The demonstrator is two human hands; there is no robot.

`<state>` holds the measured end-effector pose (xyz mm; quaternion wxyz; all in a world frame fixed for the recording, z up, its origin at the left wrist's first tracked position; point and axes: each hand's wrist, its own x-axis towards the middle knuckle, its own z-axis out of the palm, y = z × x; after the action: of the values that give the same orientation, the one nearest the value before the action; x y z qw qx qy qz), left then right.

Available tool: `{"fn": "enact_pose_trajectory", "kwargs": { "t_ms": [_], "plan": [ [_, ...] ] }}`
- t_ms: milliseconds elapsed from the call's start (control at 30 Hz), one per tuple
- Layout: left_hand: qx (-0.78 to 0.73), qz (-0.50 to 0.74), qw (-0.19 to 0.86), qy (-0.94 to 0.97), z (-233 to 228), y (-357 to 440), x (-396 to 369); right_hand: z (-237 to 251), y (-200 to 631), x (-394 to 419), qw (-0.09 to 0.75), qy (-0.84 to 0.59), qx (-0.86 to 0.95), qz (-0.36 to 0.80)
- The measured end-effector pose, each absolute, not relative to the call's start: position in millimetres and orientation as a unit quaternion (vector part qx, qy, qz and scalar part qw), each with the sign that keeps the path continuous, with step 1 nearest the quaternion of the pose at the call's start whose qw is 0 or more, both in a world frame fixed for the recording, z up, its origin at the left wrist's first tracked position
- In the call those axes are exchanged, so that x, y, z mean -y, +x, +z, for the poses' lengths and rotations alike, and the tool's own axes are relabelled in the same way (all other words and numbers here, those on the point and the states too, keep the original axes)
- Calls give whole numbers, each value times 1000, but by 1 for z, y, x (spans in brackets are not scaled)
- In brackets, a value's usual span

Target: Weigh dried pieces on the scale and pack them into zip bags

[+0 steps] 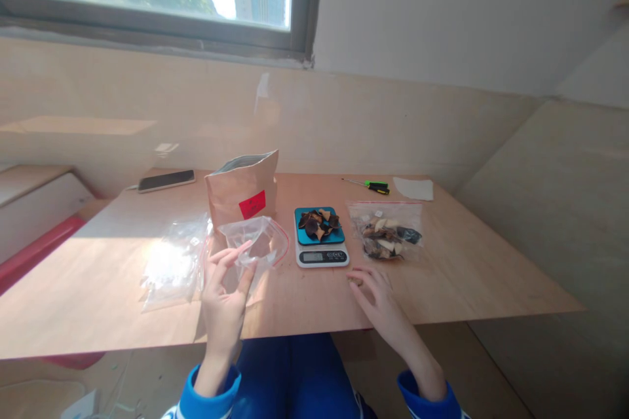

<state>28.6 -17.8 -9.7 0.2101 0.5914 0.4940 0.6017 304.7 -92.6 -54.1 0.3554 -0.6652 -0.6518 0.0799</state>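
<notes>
Your wrists run out of view at the lower edge, and your left hand (223, 301) pinches an empty clear zip bag (255, 242) above the table (466, 275) beside the scale (321, 239), while your right hand (376, 291) rests open, fingers down, on the wood.

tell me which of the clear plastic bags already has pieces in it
The clear bag right of the scale. It lies flat, holding dark and pale pieces. The bag in the left hand and the pile further left look empty.
</notes>
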Motion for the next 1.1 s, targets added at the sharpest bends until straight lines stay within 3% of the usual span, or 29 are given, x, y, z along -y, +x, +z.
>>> {"fn": "enact_pose_trajectory", "kwargs": {
  "t_ms": [267,633,1100],
  "plan": [
    [-449,588,103,664,-5,36,12,-26,325,24,372,-629,679,72],
    [-483,577,173,636,-8,45,16,-15,319,-44,330,-612,717,53],
    [-497,579,216,609,-16,41,21,-29,291,-38,258,-596,760,22]
  ]
}}
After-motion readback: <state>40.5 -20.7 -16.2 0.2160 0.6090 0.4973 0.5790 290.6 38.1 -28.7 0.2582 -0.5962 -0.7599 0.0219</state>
